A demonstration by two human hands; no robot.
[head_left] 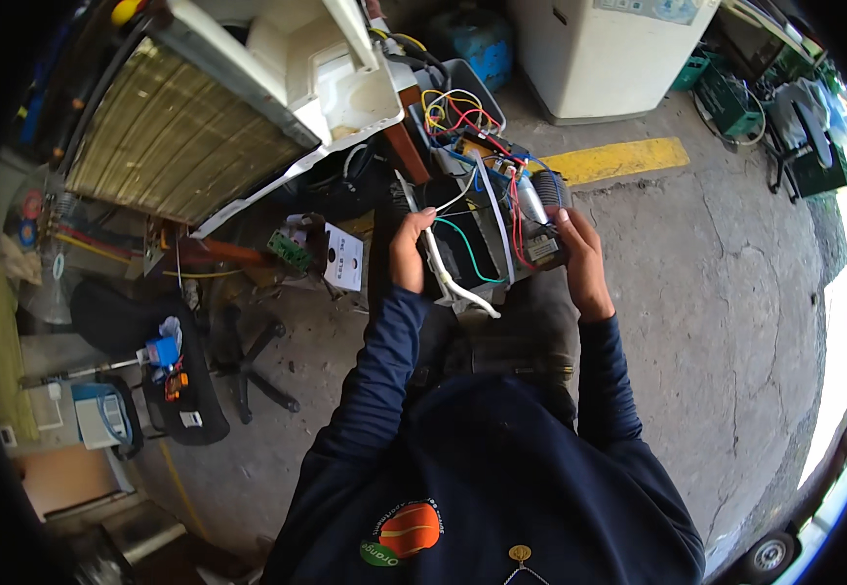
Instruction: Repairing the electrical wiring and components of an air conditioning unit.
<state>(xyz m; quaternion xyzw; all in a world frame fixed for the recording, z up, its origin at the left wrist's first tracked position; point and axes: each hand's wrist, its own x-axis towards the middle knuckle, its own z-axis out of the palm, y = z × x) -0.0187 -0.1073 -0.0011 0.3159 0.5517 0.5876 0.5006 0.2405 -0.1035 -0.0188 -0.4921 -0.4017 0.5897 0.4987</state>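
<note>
An open electrical unit (462, 249) with a black panel and loose wiring rests over my lap. My left hand (408, 252) is closed on its left edge, the thumb beside a thick white cable (438, 258) that runs down past the edge. My right hand (583, 255) grips the right side, thumb on top by a dark labelled block. A silver cylinder (531, 200), probably a capacitor, lies near the right fingers. Red wires (516, 219) and a green wire (472, 255) cross the unit. The undersides of both grips are hidden.
A grey bin (472, 80) with tangled wires stands beyond the unit. To the left are a large finned coil (184, 136), a green circuit board (290, 251) and a black office chair (184, 390). A white appliance (609, 58) and blue gas cylinder (477, 44) stand at the back.
</note>
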